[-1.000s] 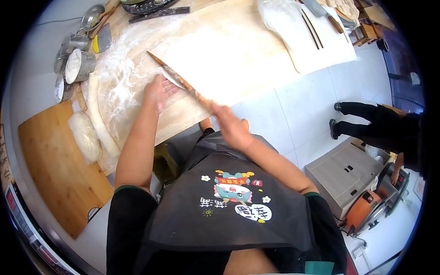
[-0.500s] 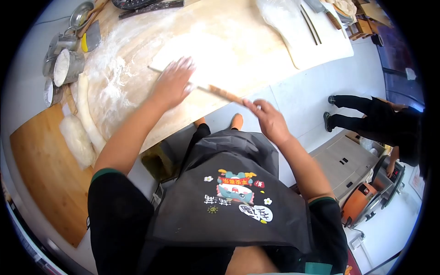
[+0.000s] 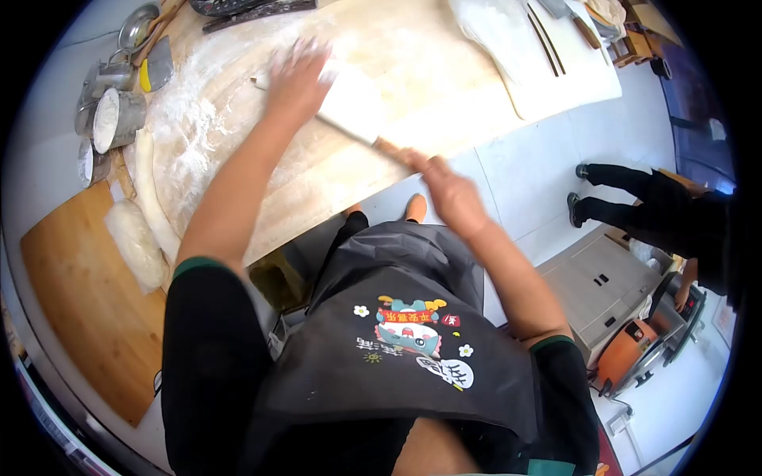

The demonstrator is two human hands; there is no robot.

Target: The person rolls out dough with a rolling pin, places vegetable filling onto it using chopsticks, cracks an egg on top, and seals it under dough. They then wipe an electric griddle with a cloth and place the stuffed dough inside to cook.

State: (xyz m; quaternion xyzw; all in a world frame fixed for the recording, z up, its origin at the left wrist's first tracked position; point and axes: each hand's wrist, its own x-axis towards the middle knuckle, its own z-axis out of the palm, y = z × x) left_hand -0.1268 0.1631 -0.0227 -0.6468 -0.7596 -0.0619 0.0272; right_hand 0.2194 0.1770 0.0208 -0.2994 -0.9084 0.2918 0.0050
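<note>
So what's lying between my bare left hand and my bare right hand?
In the head view, a long brown wooden rolling pin slants between your left hand and right hand; flat white dough appears to cover its middle stretch.

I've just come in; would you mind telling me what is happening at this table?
Someone is working white dough with a rolling pin on a floured wooden table. The right hand grips the pin's near end; the left hand lies open, palm down, over the dough that hides the pin's middle. Whether the dough is wrapped round the pin or just draped over it, I cannot tell. A dough rope lies to the left.
</note>
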